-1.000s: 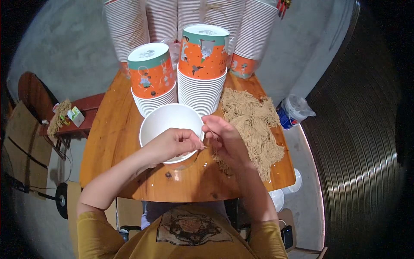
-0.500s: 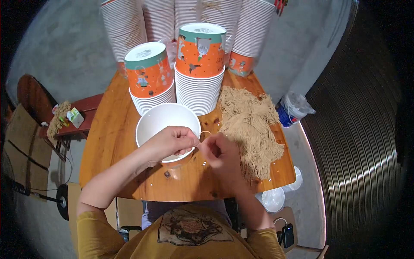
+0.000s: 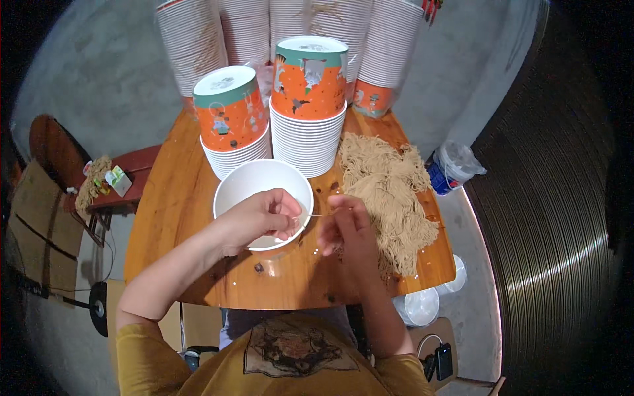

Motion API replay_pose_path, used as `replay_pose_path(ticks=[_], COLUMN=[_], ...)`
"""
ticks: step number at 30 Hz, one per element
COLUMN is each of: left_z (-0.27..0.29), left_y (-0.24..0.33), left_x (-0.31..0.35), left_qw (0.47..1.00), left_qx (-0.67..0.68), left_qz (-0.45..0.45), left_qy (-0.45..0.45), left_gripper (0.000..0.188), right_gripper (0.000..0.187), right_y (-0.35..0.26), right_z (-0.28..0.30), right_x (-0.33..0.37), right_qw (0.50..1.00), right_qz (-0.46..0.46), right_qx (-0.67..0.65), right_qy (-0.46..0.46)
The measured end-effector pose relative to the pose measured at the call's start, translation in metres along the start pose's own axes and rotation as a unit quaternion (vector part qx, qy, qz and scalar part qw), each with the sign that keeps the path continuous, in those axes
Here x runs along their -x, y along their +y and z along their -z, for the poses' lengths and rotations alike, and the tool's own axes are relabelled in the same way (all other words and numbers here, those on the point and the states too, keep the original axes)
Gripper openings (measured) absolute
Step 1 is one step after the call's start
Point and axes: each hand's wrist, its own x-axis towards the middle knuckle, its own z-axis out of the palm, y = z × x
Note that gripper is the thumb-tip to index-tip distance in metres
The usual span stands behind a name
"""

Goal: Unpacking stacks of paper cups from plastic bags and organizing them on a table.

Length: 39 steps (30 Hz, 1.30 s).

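My left hand (image 3: 267, 214) is closed in a pinch on a thin, pale piece of string (image 3: 317, 215) above the right rim of a white paper bucket (image 3: 231, 185). The string crosses a short gap to my right hand (image 3: 347, 228), whose thumb and fingers are pinched around its other end. The bucket stands open side up on the wooden table (image 3: 168, 211), with an orange outer wall just showing below. To the right of my right hand lies a thick heap of tan yarn strands (image 3: 389, 198).
Behind the open bucket stand two stacks of upturned orange and green paper buckets, a shorter one (image 3: 231, 119) and a taller one (image 3: 309, 86). More wrapped white stacks (image 3: 244, 33) line the wall. A blue and white pail (image 3: 452, 168) sits beyond the table's right edge.
My hands have drawn apart, the right one moving a little to the right. The string that looped above them now runs nearly straight between them.
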Motion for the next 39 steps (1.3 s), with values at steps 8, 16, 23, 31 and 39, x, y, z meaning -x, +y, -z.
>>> replay_pose_path(ticks=[8, 16, 23, 31, 39], left_z=[-0.007, -0.011, -0.009, -0.003, -0.006], left_y=[0.001, 0.003, 0.004, -0.003, -0.002], left_x=[0.003, 0.005, 0.008, 0.007, 0.010], left_qw=[0.989, 0.954, 0.931, 0.894, 0.896], left_qx=[-0.103, -0.238, -0.303, -0.387, -0.378], left_qz=[-0.101, -0.178, -0.194, -0.207, -0.208], left_qy=[0.017, 0.041, 0.054, 0.087, 0.106], left_gripper=[0.026, 0.032, 0.037, 0.018, 0.012], right_gripper=[0.020, 0.009, 0.008, 0.010, 0.006], right_y=[-0.001, 0.000, -0.003, 0.010, 0.012], right_z=[0.009, 0.002, -0.010, -0.011, -0.015], right_x=[-0.019, -0.021, -0.022, -0.023, -0.016], right_qw=[0.917, 0.921, 0.913, 0.913, 0.913], right_qz=[0.185, 0.239, 0.226, 0.256, 0.275], right_qx=[0.339, 0.297, 0.335, 0.309, 0.299], right_qy=[-0.100, -0.080, -0.055, -0.068, -0.031])
